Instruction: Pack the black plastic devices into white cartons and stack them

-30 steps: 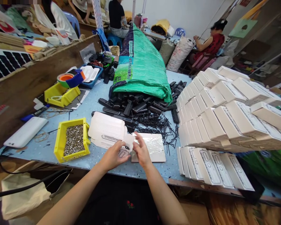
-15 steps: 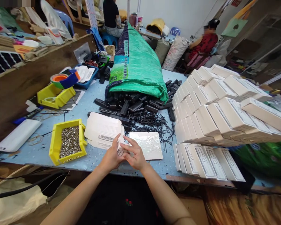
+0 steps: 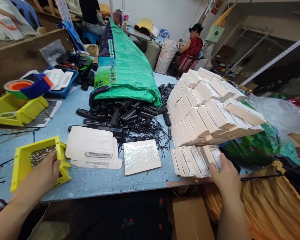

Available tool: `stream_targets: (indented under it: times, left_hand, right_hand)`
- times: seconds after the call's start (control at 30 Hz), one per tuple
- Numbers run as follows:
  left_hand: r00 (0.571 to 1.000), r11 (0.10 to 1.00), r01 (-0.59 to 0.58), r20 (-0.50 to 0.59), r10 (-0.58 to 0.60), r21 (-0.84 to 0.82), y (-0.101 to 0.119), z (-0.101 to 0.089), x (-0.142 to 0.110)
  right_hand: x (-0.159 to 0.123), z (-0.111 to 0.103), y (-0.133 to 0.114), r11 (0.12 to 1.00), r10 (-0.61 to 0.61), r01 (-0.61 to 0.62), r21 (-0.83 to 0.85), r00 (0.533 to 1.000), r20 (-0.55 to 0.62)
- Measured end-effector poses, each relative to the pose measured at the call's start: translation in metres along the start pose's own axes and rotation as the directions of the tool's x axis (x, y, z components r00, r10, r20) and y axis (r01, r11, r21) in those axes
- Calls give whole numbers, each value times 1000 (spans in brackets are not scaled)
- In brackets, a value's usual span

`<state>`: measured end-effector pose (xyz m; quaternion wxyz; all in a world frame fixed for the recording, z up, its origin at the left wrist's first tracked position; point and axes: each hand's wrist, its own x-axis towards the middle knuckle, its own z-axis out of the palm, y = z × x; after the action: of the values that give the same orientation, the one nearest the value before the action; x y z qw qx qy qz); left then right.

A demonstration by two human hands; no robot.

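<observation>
My left hand (image 3: 46, 168) reaches into a yellow bin (image 3: 15, 173) of small shiny metal pieces (image 3: 41, 155), probably screws. Its fingers are curled together among them, and whatever they pinch is hidden. Over on the right, my right hand (image 3: 225, 170) grips a narrow white box (image 3: 213, 156) at the end of a short row of similar boxes (image 3: 197, 163), thumb on the near side. Between the hands lie flat unfolded box cardboards (image 3: 90, 145) with a printed comb-like picture. Beside them is a pale board wrapped in shiny tape (image 3: 142, 156).
A tall stack of white boxes (image 3: 197, 113) rises behind the row. Black plastic parts (image 3: 120, 115) spill from a green woven sack (image 3: 130, 66), with thin black sticks (image 3: 150, 131) in front. Tape rolls (image 3: 20, 86) sit on another yellow bin (image 3: 32, 110). A co-worker (image 3: 191, 48) sits farther back.
My hands were together over a small white box in the middle; they have parted. The left went into the yellow bin, the right carried a box to the row's end. The view shifted right.
</observation>
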<state>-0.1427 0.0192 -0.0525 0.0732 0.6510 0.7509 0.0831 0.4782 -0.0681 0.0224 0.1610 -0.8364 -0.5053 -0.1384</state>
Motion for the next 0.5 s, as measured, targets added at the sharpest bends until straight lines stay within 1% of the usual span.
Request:
stream_targets:
  times: [0.03,0.07,0.1,0.13,0.2,0.23,0.27,0.3,0.33,0.4,0.43,0.47,0.5]
  left_hand:
    - [1000,1000,6,20,-6,17,-5,2,0]
    - [1000,999,2,16,-3,50,-8,5,-1]
    - [1000,996,-16,3,15,93,-10,8,-2]
    - [999,991,-37,-17,39,131,-12,10,-3]
    - [997,980,-77,0,79,181,-15,15,-5]
    - [996,978,-94,28,90,186,-17,16,-6]
    - [994,978,-104,53,96,179,-19,17,-6]
    - [993,981,-102,71,92,164,-20,16,-7]
    - [994,986,-88,82,77,145,-21,15,-7]
    - [994,992,-51,105,39,113,-21,11,-9]
    - [993,993,-43,117,30,110,-20,9,-9]
    - [992,992,-43,122,28,119,-19,7,-10]
    - [992,990,-56,120,40,130,-17,5,-10]
  right_hand:
    - [2,-1,6,1000,11,-11,-14,1000,-7]
    - [0,-1,6,1000,1,-1,16,1000,3]
    - [-4,0,2,996,-38,35,80,999,37]
    - [-9,2,-6,983,-106,91,158,990,90]
    - [-23,9,-26,933,-278,223,282,945,174]
    - [-28,14,-35,916,-336,277,291,925,179]
    - [-33,18,-42,914,-360,314,258,920,156]
    - [-36,22,-48,924,-356,330,194,926,122]
    - [-38,24,-53,940,-330,319,117,940,84]
    - [-37,28,-61,967,-254,254,1,967,25]
    - [-34,30,-69,972,-236,236,-1,972,1]
    - [-29,33,-81,968,-245,245,51,969,-11]
    - [-22,39,-98,949,-279,277,151,960,-7]
